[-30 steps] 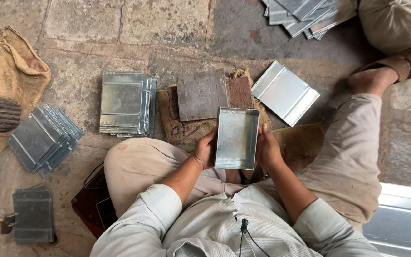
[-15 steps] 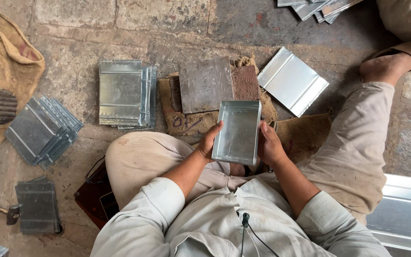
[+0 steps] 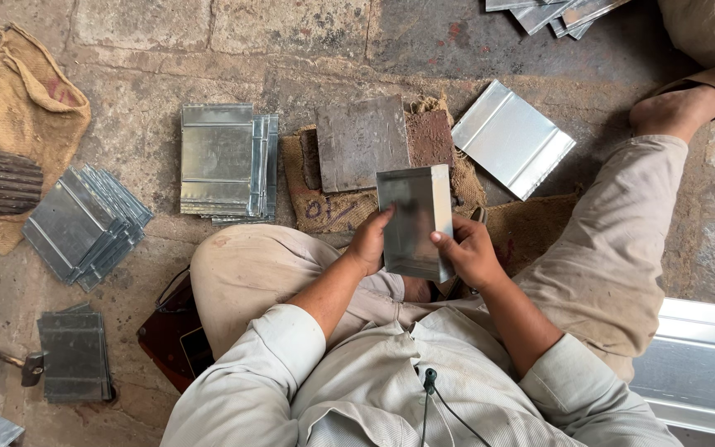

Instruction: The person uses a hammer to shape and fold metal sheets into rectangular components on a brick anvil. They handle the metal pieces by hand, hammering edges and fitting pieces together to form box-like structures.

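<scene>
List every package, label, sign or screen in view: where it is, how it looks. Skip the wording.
Burlap sack: far left on the stone floor, crumpled, tan, faint red marking.
Burlap mat: under the dark metal slab, brown, dark ink marks.
No screens or signs; both hands hold a plain metal tray.

We count two burlap sacks (image 3: pixel 22 99) that could pass for packaging: one tan and crumpled at far left; one (image 3: pixel 324 207) flat under the rusty plates, bearing dark ink marks; beyond these we find no labels, signs or screens
</scene>
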